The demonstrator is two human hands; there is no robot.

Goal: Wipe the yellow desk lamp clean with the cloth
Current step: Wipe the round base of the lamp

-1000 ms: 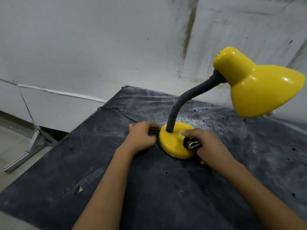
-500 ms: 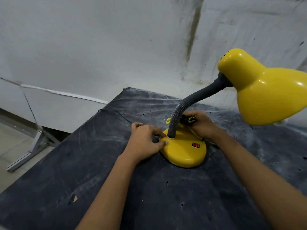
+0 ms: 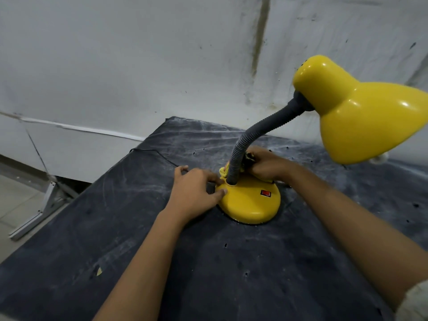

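The lamp's shade (image 3: 361, 117) and base (image 3: 250, 205) are glossy and smooth; its grey neck (image 3: 261, 133) is ribbed and matt. The counter (image 3: 162, 251) is dark, scuffed, dusty.

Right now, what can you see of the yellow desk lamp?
The yellow desk lamp looks like glossy painted metal. Its round base stands flat on the dark table, with a red switch on top. A grey ribbed neck rises from it and bends right to the bell-shaped shade, tilted downward. The left hand rests on the base's left edge; the right hand holds a yellow cloth behind the neck's foot.

Dim, even light; wide-angle edge distortion
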